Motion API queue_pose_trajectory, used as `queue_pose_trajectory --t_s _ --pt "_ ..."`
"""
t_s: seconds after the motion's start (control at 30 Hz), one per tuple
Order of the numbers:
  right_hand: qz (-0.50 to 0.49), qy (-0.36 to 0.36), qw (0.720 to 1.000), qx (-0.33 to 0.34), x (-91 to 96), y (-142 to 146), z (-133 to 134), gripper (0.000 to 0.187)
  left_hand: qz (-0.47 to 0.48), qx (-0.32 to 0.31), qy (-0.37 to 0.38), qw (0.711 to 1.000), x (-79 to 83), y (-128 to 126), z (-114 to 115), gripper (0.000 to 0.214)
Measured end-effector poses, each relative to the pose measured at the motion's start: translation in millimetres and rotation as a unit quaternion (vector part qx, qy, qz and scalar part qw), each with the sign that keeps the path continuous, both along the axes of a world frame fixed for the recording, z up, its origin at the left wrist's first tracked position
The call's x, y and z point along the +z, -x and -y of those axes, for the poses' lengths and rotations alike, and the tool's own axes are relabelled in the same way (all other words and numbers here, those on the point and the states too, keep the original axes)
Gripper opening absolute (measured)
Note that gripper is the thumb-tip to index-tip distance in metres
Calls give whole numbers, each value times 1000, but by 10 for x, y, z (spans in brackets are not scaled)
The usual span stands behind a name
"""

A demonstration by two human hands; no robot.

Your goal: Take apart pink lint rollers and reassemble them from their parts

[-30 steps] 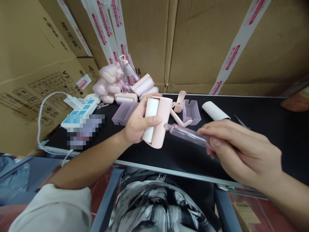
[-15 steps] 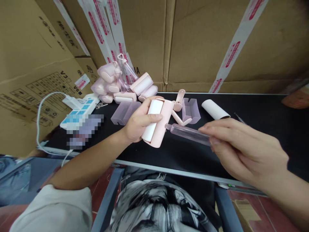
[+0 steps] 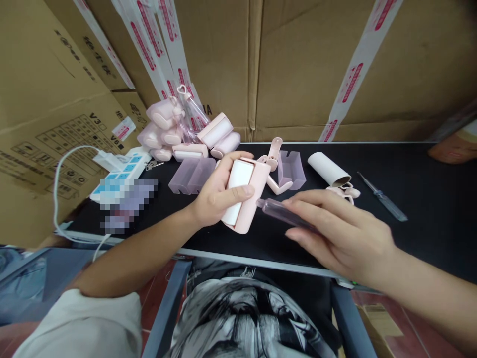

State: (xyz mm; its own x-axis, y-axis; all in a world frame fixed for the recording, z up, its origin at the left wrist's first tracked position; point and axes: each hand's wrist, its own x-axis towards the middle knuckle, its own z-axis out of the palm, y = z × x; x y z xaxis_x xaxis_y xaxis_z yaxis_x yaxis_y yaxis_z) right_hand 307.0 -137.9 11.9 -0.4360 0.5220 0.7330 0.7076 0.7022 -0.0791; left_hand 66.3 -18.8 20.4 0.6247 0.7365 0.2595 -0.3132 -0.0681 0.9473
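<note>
My left hand (image 3: 218,196) is wrapped round a pink lint roller head (image 3: 256,198) with a white roll (image 3: 238,191) set in it, the thumb pressed across its front. In my right hand (image 3: 346,233) is a clear pinkish handle (image 3: 279,211), my fingers lying along it and hiding its rear end. The handle's narrow tip meets the side of the pink head; whether it has gone in, I cannot tell. Beyond my hands lie small pink plastic parts (image 3: 274,156) and a translucent purple cover (image 3: 291,171).
Several roller heads and handles (image 3: 186,122) are heaped at the back left near a power strip (image 3: 124,171) and another purple cover (image 3: 190,176). A white roll (image 3: 328,168) and a screwdriver (image 3: 383,199) lie to the right. Cardboard boxes (image 3: 298,69) wall the back.
My right hand has slid forward along the handle towards the roller head, its fingers straighter. The screwdriver and pink parts beside the white roll have come into sight.
</note>
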Motion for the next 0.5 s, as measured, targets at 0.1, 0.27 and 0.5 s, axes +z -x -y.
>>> queue_pose_trajectory --t_s 0.1,0.27,0.5 --pt "10 25 1000 1 -40 24 -6 37 -10 -2 -9 1000 3 2 20 64" --pt "4 39 999 -1 -20 38 8 39 -41 10 -17 999 14 12 43 66" --pt "4 35 999 11 -72 33 -19 31 -102 40 -76 991 17 30 108 67"
